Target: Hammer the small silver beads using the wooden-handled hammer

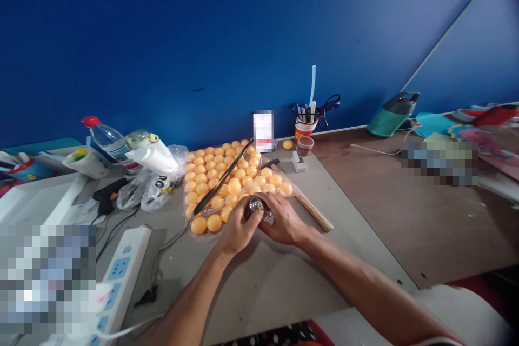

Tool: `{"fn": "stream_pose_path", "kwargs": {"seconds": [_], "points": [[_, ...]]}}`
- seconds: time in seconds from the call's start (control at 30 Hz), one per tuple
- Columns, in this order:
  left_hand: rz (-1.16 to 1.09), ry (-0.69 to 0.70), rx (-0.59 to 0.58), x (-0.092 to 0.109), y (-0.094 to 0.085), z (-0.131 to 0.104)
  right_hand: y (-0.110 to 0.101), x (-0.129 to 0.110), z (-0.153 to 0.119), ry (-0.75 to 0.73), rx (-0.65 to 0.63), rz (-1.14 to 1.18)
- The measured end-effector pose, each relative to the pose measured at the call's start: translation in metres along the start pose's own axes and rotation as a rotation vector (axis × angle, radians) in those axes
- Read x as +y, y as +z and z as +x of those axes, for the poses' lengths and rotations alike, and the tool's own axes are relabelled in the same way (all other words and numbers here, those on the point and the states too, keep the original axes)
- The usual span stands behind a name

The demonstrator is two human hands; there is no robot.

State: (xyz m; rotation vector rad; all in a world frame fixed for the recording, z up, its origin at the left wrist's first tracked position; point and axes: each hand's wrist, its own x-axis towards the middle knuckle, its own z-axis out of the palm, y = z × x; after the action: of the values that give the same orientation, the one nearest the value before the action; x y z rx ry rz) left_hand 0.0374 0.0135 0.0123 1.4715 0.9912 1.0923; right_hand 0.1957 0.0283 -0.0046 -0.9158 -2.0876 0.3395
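Note:
Both my hands meet above the grey table, closed around a small shiny metal piece (256, 205) with a rounded, silvery top. My left hand (240, 227) grips it from the left, thumb pressed against it. From the right, my right hand (281, 219) curls its fingers over the same piece. Its lower part is hidden by the fingers, so I cannot tell its exact kind. Just beyond my hands lie many orange balls (200, 178) in clear plastic, with a dark strap (221, 179) across them. To the right rests a bundle of thin wooden sticks (314, 211).
A white power strip (121, 267) and a black plug (146, 296) lie at the left. Behind them are a glue gun (107, 194) and a red-capped bottle (106, 138). A pen cup (305, 127), a small white box (299, 162) and a teal container (389, 117) stand toward the wall.

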Motion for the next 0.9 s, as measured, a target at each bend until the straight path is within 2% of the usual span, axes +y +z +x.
{"fn": "stream_pose_path", "kwargs": {"seconds": [0.2, 0.33, 0.57, 0.77, 0.9], "points": [[-0.002, 0.016, 0.010, 0.005, -0.001, 0.001, -0.003, -0.003, 0.000, -0.035, 0.014, 0.053], [0.010, -0.021, -0.014, 0.006, -0.001, 0.001, -0.003, -0.002, 0.000, -0.008, 0.025, 0.045], [-0.046, -0.011, -0.031, 0.000, 0.000, 0.001, 0.001, 0.001, -0.002, 0.022, 0.127, -0.004], [-0.086, -0.018, -0.034, -0.001, -0.002, 0.000, -0.007, -0.002, 0.000, -0.039, 0.057, 0.090], [-0.136, -0.058, -0.024, 0.003, -0.003, 0.001, -0.011, -0.001, 0.002, -0.013, -0.009, 0.208]]}}
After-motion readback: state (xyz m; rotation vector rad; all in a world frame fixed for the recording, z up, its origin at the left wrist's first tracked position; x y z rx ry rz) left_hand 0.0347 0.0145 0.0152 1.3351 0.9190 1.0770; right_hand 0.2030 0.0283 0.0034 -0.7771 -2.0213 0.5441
